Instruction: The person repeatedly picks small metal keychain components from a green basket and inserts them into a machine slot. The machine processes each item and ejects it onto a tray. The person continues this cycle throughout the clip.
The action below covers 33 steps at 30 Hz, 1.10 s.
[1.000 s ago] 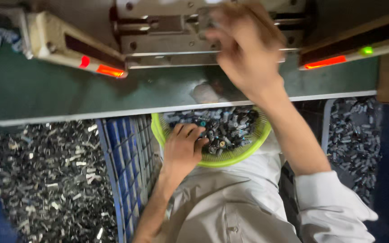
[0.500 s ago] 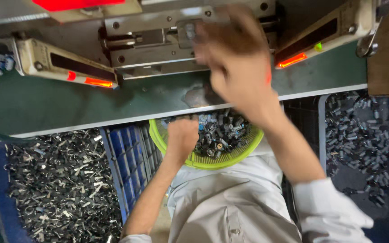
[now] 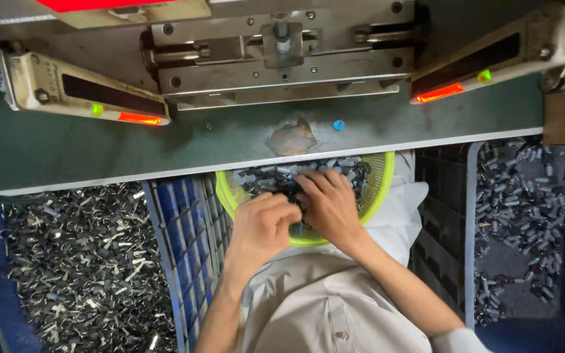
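Currently: round yellow-green plastic mesh basket (image 3: 375,196) on lap, under green bench edge (image 3: 99,153), w/ small dark metal parts (image 3: 276,180). Left hand (image 3: 261,229) & right hand (image 3: 331,206) together, digging in; grip can't tell. Parts prob. light, stiff, slippery; pinch individually.

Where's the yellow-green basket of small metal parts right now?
In the head view the yellow-green basket sits centre frame on the person's lap, tucked under the edge of the green table, with the left hand and right hand both inside it.
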Available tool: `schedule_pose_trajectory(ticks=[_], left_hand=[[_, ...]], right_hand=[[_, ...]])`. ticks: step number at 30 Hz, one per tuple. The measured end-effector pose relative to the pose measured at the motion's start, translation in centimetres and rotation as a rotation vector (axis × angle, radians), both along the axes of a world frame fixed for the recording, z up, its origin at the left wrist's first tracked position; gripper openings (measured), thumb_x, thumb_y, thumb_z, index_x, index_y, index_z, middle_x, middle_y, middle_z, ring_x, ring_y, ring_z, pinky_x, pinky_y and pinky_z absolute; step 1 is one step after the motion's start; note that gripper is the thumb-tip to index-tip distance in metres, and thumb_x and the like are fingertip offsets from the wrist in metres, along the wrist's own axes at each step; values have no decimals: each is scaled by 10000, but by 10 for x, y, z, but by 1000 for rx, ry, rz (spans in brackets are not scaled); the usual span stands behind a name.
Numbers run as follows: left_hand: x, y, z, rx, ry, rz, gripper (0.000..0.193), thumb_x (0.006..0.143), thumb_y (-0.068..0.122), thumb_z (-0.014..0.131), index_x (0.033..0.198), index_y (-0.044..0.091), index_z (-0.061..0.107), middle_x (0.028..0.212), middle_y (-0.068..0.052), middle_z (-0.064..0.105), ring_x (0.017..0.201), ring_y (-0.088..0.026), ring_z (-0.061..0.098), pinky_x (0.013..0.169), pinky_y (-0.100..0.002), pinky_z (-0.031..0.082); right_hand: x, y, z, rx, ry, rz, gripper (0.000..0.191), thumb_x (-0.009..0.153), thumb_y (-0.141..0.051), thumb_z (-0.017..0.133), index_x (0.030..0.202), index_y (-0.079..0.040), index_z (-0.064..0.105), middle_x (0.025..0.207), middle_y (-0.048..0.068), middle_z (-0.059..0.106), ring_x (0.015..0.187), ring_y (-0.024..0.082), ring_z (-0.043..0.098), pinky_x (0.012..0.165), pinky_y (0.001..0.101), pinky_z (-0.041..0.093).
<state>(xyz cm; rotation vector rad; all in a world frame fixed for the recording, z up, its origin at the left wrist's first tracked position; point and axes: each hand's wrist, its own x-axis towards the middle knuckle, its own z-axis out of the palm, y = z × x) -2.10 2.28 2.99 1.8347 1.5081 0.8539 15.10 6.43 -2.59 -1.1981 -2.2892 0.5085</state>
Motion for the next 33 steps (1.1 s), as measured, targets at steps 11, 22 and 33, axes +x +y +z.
schedule_pose_trajectory(ticks=[11,22,33], left_hand=[[-11,2,-33,124,245,148,359,797,41,716,1154,63,685,1066,-109,629,962,-334,599,819,-446,503],[-10,2,-34,57,198,61,313,705,42,705,1017,23,705,1171,-166,619,1108,-373,574,949,-473,475],[17,-9,-3,-100,-619,262,86,872,56,713,925,2,673,746,-68,663,650,-157,624,632,-276,490]], right_hand=[[-19,5,-15,-116,-212,35,254,709,-68,736,954,-92,671,948,96,671,955,317,577,771,460,400],[-5,-7,-7,-189,256,-62,349,765,142,666,1024,-88,625,949,62,714,924,251,660,865,408,486],[15,-37,1,-672,1060,-70,401,864,198,651,1121,-27,441,1143,185,676,1000,206,664,860,314,581]])
